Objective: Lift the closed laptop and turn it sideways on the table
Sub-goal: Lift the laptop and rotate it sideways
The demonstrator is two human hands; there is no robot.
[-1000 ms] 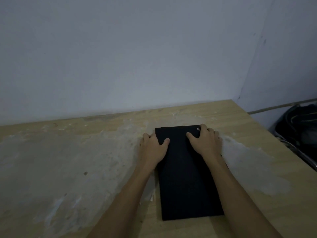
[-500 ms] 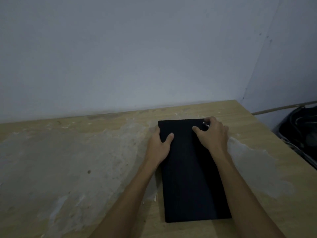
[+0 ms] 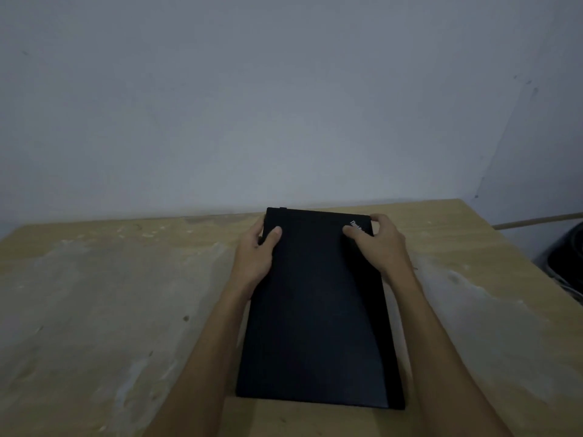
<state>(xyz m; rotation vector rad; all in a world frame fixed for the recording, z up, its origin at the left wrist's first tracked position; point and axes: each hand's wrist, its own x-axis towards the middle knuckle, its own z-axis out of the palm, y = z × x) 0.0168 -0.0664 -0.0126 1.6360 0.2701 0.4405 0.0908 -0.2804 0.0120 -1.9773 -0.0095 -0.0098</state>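
Closed laptop [image 3: 315,310] long axis runs from me toward table [image 3: 94,294] far edge; my left hand [image 3: 255,260] and right hand [image 3: 383,244] clasp far corners.

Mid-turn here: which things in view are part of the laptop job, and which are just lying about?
Job:
closed laptop
left hand, gripping its left edge
right hand, gripping its right corner
table

Lying about:
dark bundle with cables, off the table's right side

The laptop [image 3: 315,310] looks matt black and smooth; the table [image 3: 94,310] is pale wood, patchily smeared and rough.
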